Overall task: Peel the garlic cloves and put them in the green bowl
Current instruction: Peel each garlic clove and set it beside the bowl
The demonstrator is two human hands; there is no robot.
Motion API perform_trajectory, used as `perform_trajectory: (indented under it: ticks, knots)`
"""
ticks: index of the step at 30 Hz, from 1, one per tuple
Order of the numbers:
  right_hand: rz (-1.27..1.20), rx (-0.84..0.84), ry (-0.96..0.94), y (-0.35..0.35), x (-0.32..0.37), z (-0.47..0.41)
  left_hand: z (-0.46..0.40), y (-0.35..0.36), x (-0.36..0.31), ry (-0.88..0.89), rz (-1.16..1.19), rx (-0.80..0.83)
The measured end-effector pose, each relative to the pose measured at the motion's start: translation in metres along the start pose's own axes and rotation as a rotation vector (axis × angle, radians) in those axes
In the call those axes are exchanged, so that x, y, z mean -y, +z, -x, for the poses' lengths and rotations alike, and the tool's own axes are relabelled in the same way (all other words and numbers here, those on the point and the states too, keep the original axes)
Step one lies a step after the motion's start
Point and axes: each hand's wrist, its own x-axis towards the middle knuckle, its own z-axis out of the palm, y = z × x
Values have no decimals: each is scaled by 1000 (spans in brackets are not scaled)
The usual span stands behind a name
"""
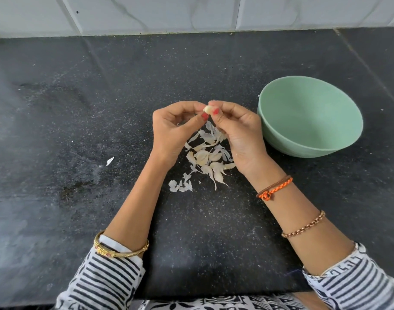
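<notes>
Both hands up over the counter — left hand and right hand pinch one garlic clove between their fingertips. Unpeeled cloves and skins sit below, green bowl just right — looks empty.

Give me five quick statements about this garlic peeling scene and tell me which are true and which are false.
1. Both hands, the left hand and the right hand, pinch one garlic clove between their fingertips. True.
2. The green bowl stands on the person's left side. False: it stands to the right of the right hand.
3. A pile of garlic skins and cloves lies on the dark countertop below the hands. True.
4. The held clove is over the bowl. False: it is above the countertop, left of the bowl.
5. The bowl lies upside down. False: it stands with its opening up.
</notes>
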Motion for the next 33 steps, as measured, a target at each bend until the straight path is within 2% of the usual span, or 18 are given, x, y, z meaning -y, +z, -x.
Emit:
perform_trajectory:
  ticks: [3, 6, 10, 14, 18, 24, 27, 33]
  knots:
    - [62, 1, -53, -1, -1, 0, 1, 0, -2, -4, 34, -5]
    - [217, 23, -205, -3, -4, 1, 0, 0, -2, -9, 23, -13]
    - [416, 76, -374, -4, -7, -2, -3, -4, -1, -110, 38, -53]
    - [444, 104, -419, -3, -7, -2, -4, -4, -3, -213, 63, -83]
    - [284, 159, -261, -1, 0, 1, -4, 2, -4, -212, 26, -155]
    - [15, 137, -5, 5, -5, 3, -3, 4, -3, -206, -14, -205]
    - [-11, 102, 4, 5, -5, 3, -4, 3, -2, -213, -11, -216]
    - [-39, -13, -8, 2, 0, 1, -1, 1, -5, -139, 1, -108]
